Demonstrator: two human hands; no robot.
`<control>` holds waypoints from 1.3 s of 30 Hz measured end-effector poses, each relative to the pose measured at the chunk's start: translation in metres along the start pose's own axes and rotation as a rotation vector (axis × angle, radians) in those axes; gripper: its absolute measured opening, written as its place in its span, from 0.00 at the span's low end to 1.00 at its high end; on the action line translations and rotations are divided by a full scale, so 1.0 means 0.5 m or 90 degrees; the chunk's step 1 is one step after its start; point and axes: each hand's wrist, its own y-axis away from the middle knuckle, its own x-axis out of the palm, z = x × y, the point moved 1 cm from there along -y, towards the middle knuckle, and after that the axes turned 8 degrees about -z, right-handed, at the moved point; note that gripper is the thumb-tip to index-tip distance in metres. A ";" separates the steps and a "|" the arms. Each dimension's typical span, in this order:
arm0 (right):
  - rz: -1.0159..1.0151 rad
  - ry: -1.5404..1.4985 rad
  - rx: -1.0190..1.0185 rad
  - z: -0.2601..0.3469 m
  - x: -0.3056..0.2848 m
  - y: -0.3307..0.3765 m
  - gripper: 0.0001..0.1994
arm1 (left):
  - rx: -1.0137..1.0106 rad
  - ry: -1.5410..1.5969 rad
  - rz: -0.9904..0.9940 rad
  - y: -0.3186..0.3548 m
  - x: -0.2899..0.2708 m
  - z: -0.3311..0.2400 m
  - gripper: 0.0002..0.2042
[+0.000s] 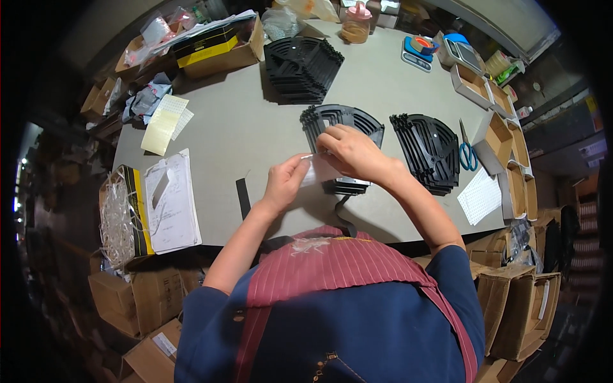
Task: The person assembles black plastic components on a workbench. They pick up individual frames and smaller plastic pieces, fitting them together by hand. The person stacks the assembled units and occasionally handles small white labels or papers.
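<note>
Between my hands is a small clear plastic bag (314, 173). The thumb and fingers of my left hand (285, 180) pinch its left edge. My right hand (352, 152) has its fingers curled at the bag's upper right; whether a small part is in them is hidden. Just beyond and under my right hand lies a stack of black fan-shaped plastic parts (368, 120). Another such stack (429, 153) stands to its right, and a larger stack (302, 67) sits farther back. A black strap (346, 217) hangs by the table's near edge below the bag.
On the right are blue-handled scissors (468, 156), a white label sheet (480, 196) and open cardboard trays (495, 140). Papers (171, 204) and a box of clear bags (118, 217) lie left. A scale (416, 56) and pink-lidded jar (355, 29) stand at the back.
</note>
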 end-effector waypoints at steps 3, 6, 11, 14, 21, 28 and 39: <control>0.015 0.048 -0.022 0.006 0.004 0.006 0.07 | -0.027 0.015 0.019 0.001 -0.003 -0.010 0.14; 0.017 0.090 -0.067 0.010 0.017 0.016 0.06 | -0.069 0.086 0.022 0.000 0.002 0.004 0.14; 0.049 0.000 -0.018 -0.023 0.024 0.028 0.09 | -0.181 0.184 0.016 -0.021 0.005 0.068 0.14; 0.071 -0.097 0.273 -0.133 0.041 0.009 0.08 | -0.185 0.047 -0.061 -0.019 -0.034 0.223 0.15; 0.258 -0.157 0.580 -0.360 0.106 0.050 0.14 | -0.105 -0.070 -0.133 0.003 -0.059 0.276 0.15; 0.131 0.334 0.420 -0.359 0.113 0.039 0.29 | -0.118 -0.150 -0.146 0.014 -0.057 0.241 0.14; 0.116 0.113 0.720 -0.337 -0.080 0.114 0.24 | -0.087 -0.097 -0.172 0.012 -0.057 0.265 0.16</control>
